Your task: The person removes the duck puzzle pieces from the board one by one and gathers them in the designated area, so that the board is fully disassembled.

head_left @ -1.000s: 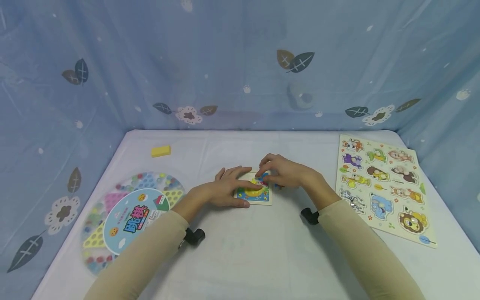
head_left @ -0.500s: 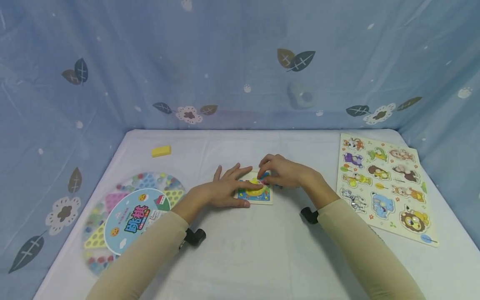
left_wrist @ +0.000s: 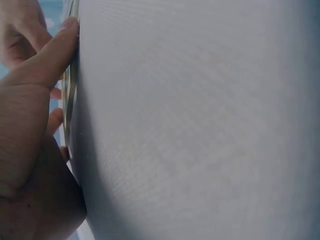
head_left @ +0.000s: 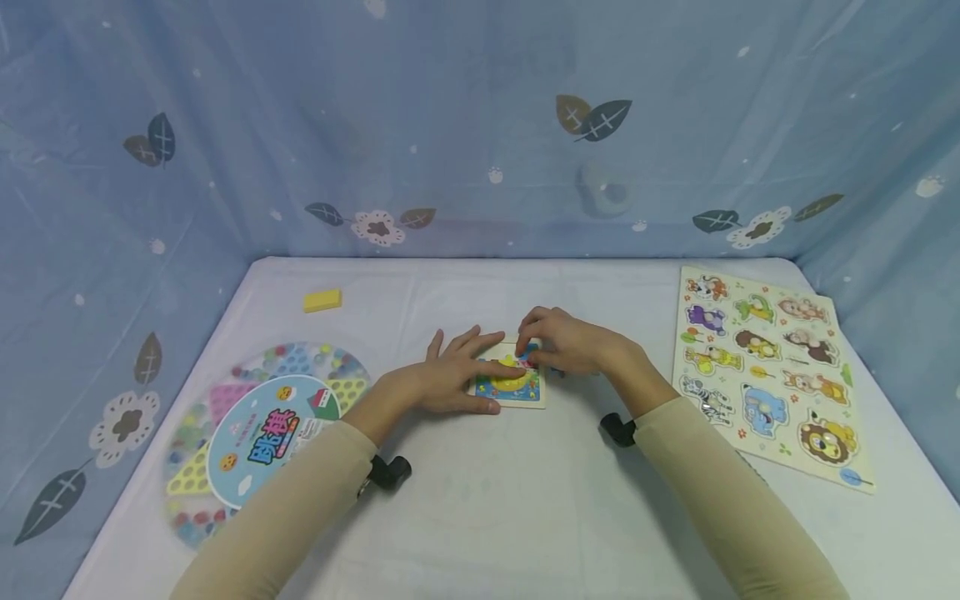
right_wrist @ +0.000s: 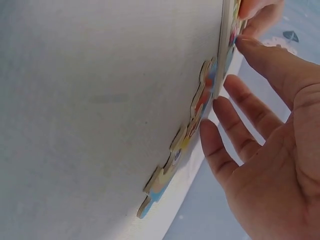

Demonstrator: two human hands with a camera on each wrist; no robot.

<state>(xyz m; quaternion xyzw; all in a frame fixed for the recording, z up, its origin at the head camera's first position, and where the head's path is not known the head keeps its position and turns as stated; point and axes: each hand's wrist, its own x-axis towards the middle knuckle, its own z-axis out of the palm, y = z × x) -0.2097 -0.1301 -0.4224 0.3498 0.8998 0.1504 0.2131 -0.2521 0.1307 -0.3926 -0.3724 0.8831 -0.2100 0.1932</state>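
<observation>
A small jigsaw board (head_left: pixel 528 403) with a yellow duck picture lies at the table's middle. My left hand (head_left: pixel 459 380) rests on its left part with spread, mostly straight fingers; the left wrist view shows the thumb (left_wrist: pixel 65 37) along the board's edge. My right hand (head_left: pixel 573 345) bends over the upper right corner, thumb and forefinger pinching a small blue and pink puzzle piece (head_left: pixel 529 353). Its other fingers hang loosely in the right wrist view. Several loose puzzle pieces (right_wrist: pixel 167 172) lie beside the board, mostly hidden beneath the right hand in the head view.
On the left lies a round Chinese checkers set (head_left: pixel 258 442) with coloured marbles, partly behind the left sleeve. A yellow block (head_left: pixel 322 301) sits at the back left. To the right is a large animal puzzle board (head_left: pixel 772 379). Blue patterned curtains (head_left: pixel 480 133) surround the white table (head_left: pixel 495 500).
The right thumb and forefinger have shifted slightly about the piece at the board's corner. My left fingers have spread a little more; the board has stayed in place.
</observation>
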